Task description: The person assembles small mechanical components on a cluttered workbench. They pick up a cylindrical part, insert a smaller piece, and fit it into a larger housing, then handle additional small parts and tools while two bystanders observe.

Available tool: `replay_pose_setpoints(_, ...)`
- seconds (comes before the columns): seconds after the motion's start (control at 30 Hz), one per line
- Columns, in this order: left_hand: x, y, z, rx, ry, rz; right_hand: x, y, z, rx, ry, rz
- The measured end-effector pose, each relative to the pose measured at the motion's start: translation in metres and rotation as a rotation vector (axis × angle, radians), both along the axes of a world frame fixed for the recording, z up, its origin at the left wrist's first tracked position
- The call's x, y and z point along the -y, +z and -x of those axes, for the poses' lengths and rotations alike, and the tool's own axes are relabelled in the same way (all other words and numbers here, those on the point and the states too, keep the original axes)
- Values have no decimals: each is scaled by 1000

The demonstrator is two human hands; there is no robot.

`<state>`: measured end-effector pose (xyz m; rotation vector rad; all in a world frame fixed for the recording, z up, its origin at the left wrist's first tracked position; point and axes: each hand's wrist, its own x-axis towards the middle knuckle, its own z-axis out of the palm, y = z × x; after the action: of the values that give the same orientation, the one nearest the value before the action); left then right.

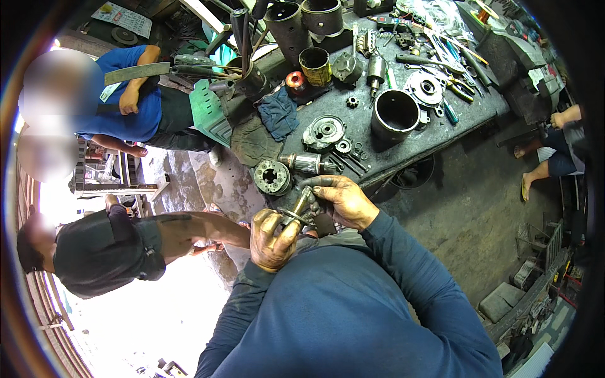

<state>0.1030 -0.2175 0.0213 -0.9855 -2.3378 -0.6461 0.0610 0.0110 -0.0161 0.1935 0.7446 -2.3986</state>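
Observation:
Just off the near edge of the bench, my left hand (274,239) is closed around a greasy metal shaft with a round flange (302,200), held tilted upward. My right hand (348,200) pinches the upper end of that shaft with its thumb and fingers. Beyond my hands, a round metal housing with an open centre (273,177) lies at the bench edge. Right behind it rests a motor armature (309,164) on its side, beside a few long bolts (351,165). A round end cover (326,130) and a small gear (343,146) lie farther back.
A dark hollow cylinder (396,114) stands on the bench (435,132), near pliers (460,88) and a second armature (376,72). A blue rag (278,113) and a yellow can (315,66) are farther left. Two people stand at left; another person's legs (535,167) show at right.

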Motion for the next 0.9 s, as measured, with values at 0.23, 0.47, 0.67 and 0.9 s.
replay_pose_setpoints(0.23, -2, 6, -1, -9, 13, 52, -2, 4, 0, 0, 16, 7)
replay_pose_setpoints(0.47, -1, 11, -4, -21, 16, 69, 0, 10, -1, -11, 28, -4)
replay_pose_setpoints(0.67, 0, 13, -7, -25, -1, 63, 5, 12, -4, -71, 6, -116)
replay_pose_setpoints(0.9, -6, 27, -12, 466, 166, -209, 4, 12, -9, -228, 10, -435)
